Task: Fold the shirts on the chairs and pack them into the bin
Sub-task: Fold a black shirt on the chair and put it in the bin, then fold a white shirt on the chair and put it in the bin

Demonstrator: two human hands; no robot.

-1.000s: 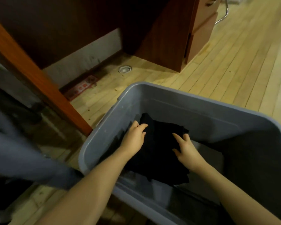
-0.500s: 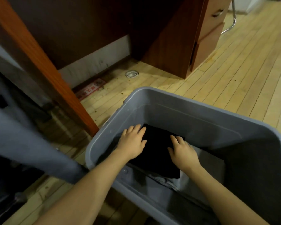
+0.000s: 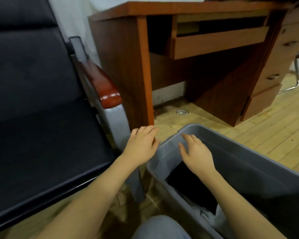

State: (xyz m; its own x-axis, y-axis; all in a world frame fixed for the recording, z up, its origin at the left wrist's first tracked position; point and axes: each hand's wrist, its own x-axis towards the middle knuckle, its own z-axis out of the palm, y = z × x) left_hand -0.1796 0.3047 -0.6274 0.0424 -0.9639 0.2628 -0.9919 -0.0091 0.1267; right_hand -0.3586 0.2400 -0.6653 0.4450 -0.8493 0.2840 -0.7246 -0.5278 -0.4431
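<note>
A grey plastic bin (image 3: 259, 163) stands on the wooden floor at the lower right. A folded black shirt (image 3: 192, 188) lies inside it on top of a lighter garment (image 3: 209, 216). My left hand (image 3: 141, 144) hovers with straight fingers outside the bin's left corner, holding nothing. Above the bin's left end is my right hand (image 3: 195, 152), fingers spread, empty, above the black shirt. A black padded chair (image 3: 41, 118) fills the left; no shirt shows on its seat.
The chair's red wooden armrest (image 3: 102, 87) and metal leg (image 3: 121, 128) stand close to the bin's left side. A brown wooden desk (image 3: 188, 49) with drawers (image 3: 273, 76) is behind. Another chair's metal frame (image 3: 296, 78) shows at far right. My knee (image 3: 160, 228) is at bottom.
Both hands have let go of the black shirt and lifted out of the bin; the left hand has moved outside it. The view has tilted up and left toward the chair.
</note>
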